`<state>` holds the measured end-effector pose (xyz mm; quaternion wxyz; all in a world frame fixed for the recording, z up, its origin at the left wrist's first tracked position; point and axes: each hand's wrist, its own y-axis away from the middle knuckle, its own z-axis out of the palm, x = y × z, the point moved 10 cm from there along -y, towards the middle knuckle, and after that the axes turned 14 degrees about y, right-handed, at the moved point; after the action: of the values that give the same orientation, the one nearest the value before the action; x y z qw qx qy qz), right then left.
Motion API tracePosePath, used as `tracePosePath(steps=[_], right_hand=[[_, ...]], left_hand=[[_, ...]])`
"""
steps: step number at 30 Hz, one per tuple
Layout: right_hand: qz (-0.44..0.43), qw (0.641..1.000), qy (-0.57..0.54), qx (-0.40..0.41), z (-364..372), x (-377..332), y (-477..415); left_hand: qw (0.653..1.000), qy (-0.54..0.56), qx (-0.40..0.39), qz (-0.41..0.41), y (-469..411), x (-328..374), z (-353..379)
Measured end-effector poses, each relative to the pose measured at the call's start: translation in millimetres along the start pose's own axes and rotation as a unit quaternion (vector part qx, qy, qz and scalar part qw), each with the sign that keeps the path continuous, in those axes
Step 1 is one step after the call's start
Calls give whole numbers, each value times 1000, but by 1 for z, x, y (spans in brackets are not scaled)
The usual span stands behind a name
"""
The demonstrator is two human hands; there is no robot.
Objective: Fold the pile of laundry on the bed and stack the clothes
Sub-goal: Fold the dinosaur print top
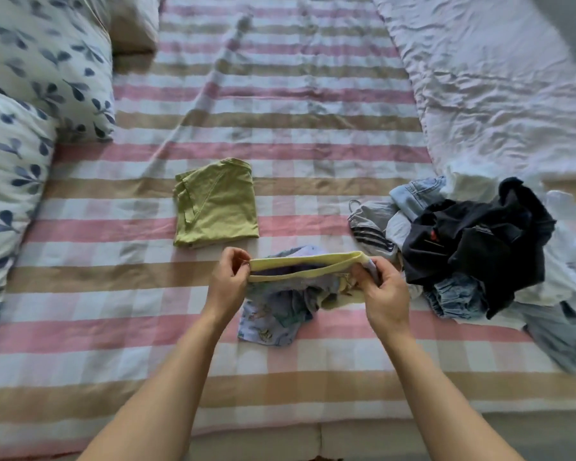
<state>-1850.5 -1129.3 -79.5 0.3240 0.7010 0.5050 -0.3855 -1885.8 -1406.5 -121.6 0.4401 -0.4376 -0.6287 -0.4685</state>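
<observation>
Both hands pinched the yellow waistband of small lilac printed cotton shorts [280, 304]: left hand [228, 281] & right hand [381, 287] stretched it taut, prob. to square it for folding. Beyond lay the folded olive-green tee [217, 204]; unfolded laundry pile [473, 244] at right.

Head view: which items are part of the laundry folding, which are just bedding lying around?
Job:
- lilac printed shorts with yellow waistband, held by left hand and right hand
- folded olive-green T-shirt
- unfolded pile of dark and denim clothes

Just there:
- pink, tan and white checked bedsheet
- white leaf-print pillows
- crumpled white duvet
</observation>
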Motion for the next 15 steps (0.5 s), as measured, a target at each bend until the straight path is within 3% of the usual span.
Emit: tracePosePath(steps=[8, 15], right_hand=[[-57, 998, -19, 24, -75, -148, -53], [-75, 997, -13, 33, -95, -188, -59]], left_hand=[[991, 11, -87, 99, -24, 194, -26], [974, -102, -163, 122, -9, 246, -40]])
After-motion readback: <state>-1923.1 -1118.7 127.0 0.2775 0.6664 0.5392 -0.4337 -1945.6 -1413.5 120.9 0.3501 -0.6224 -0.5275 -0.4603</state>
